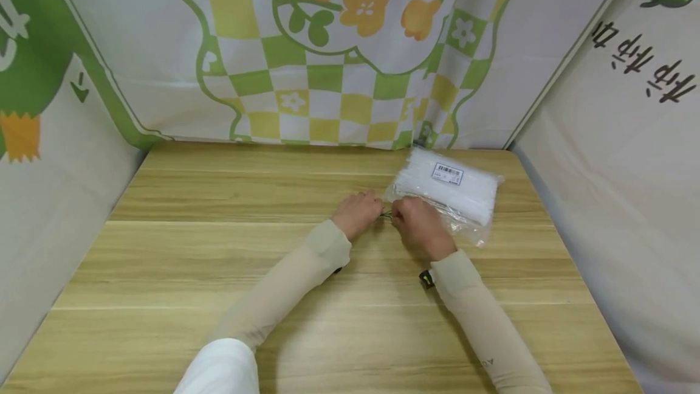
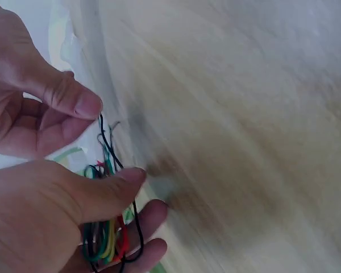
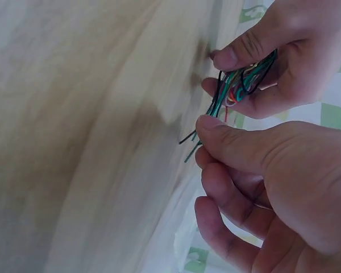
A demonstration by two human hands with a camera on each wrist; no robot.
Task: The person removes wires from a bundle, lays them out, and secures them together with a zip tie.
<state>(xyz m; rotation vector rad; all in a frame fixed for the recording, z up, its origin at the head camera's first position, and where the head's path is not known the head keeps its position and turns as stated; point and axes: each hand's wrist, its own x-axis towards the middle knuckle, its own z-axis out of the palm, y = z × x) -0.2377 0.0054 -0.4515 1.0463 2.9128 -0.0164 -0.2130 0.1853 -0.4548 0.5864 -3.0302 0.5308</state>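
Note:
A small bundle of coloured wires (image 2: 107, 240), green, black, yellow and red, is looped up in my left hand (image 1: 358, 214). The left thumb presses it against the fingers. Just to its right, my right hand (image 1: 423, 227) pinches a black wire (image 2: 104, 132) between thumb and curled fingers. This wire runs from the pinch down to the bundle. Loose wire ends (image 3: 188, 152) stick out past the right thumb in the right wrist view. Both hands are close together over the far part of the wooden table (image 1: 219, 260). In the head view the hands hide most of the wires.
Right behind the right hand lies a clear plastic bag (image 1: 448, 190) of white strips with a barcode label (image 1: 448, 173). A printed curtain (image 1: 328, 96) hangs along the table's back edge, and white cloth walls stand on both sides.

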